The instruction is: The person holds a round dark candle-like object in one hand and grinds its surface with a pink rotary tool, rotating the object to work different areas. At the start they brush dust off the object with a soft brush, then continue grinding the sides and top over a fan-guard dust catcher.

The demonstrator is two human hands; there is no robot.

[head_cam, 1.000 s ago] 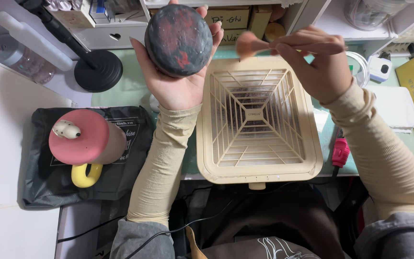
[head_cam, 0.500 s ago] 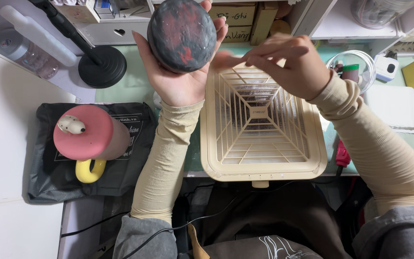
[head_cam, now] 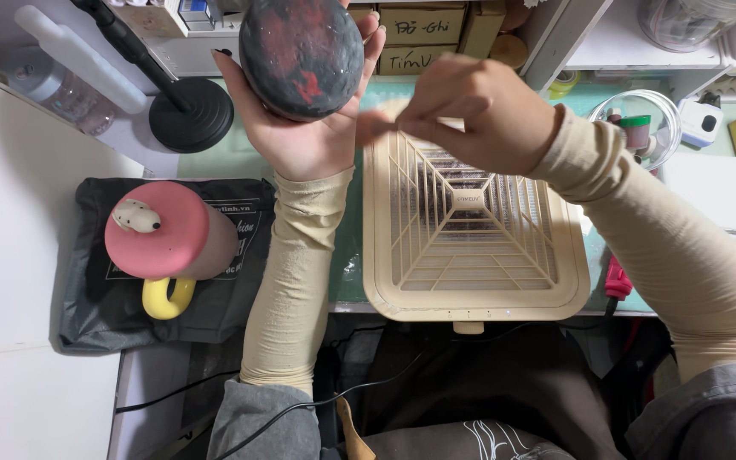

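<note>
My left hand [head_cam: 304,140] is raised palm up and grips a round dark grey disc smeared with red [head_cam: 300,55]. My right hand [head_cam: 479,111] hovers just right of it, fingers pinched on a small brush whose blurred tan tip [head_cam: 375,128] points at the left palm, just below the disc. Both hands are above the far edge of a beige square grille unit [head_cam: 547,290] that lies flat on the desk. Both forearms wear beige sleeves.
A pink mug with a yellow handle [head_cam: 172,243] stands on a black bag [head_cam: 95,315] at the left. A black round stand base [head_cam: 191,115] is behind it. Cardboard boxes [head_cam: 423,25] line the back. A clear round container [head_cam: 641,119] and white cloth [head_cam: 713,192] lie at the right.
My right hand has moved left with the brush, from over the grille unit's far right side to right beside my left palm. The disc stays held up.
</note>
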